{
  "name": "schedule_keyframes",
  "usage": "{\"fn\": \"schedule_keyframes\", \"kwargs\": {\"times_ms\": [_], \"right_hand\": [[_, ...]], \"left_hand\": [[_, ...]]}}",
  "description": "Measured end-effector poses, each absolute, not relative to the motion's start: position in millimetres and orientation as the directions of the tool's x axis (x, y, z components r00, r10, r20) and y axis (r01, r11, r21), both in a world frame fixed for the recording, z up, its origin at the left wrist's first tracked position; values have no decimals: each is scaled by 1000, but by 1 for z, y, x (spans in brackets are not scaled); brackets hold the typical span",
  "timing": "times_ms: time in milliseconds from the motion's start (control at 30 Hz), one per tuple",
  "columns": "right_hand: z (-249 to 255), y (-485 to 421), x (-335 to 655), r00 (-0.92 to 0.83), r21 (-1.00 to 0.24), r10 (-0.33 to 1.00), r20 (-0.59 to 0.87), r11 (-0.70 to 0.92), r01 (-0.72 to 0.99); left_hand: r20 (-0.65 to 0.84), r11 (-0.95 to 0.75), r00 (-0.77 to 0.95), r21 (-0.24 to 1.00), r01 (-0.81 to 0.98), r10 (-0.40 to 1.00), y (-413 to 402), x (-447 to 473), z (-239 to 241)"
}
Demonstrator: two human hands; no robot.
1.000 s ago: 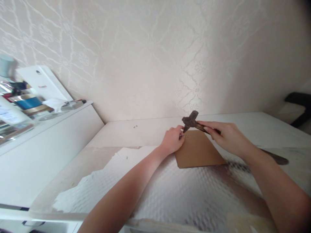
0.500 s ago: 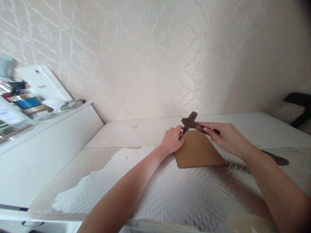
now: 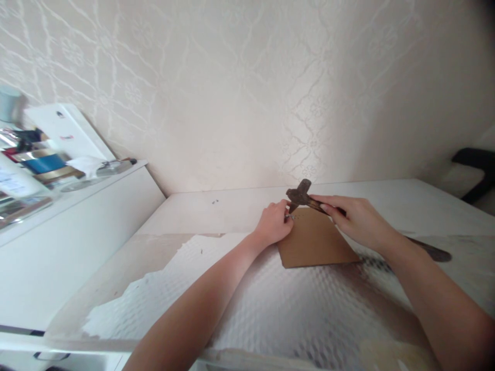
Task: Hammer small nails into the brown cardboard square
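Observation:
My right hand (image 3: 358,221) is wrapped round the handle of a dark, rusty hammer (image 3: 298,195), gripping it close to the head; the handle's end sticks out past my forearm at the right. The hammer head hovers just over the far left corner of a brown board (image 3: 315,241) lying on the table. My left hand (image 3: 274,222) pinches a small nail (image 3: 291,217) upright at that corner, right under the hammer head.
The white table (image 3: 232,206) carries a sheet of silvery bubble wrap (image 3: 270,304) under the board. A lower white cabinet (image 3: 77,226) at the left holds bottles, tape and clutter. Patterned wallpaper stands behind. A dark chair part (image 3: 475,159) shows at the right.
The hammer head has crept slightly left and down toward the nail. My left hand has kept its pinch in the same place.

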State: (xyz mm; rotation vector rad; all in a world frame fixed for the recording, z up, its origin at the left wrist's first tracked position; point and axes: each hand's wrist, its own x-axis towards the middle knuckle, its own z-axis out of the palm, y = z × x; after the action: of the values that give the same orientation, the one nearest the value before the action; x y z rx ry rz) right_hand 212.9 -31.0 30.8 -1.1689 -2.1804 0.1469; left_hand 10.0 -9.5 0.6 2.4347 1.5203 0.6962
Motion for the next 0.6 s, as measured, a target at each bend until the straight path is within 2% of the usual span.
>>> {"fn": "schedule_keyframes", "kwargs": {"times_ms": [600], "right_hand": [[32,-33,210,-357,-450,795,490,582,677]], "left_hand": [[301,-473,381,349,809,874,-9,10,-1]]}}
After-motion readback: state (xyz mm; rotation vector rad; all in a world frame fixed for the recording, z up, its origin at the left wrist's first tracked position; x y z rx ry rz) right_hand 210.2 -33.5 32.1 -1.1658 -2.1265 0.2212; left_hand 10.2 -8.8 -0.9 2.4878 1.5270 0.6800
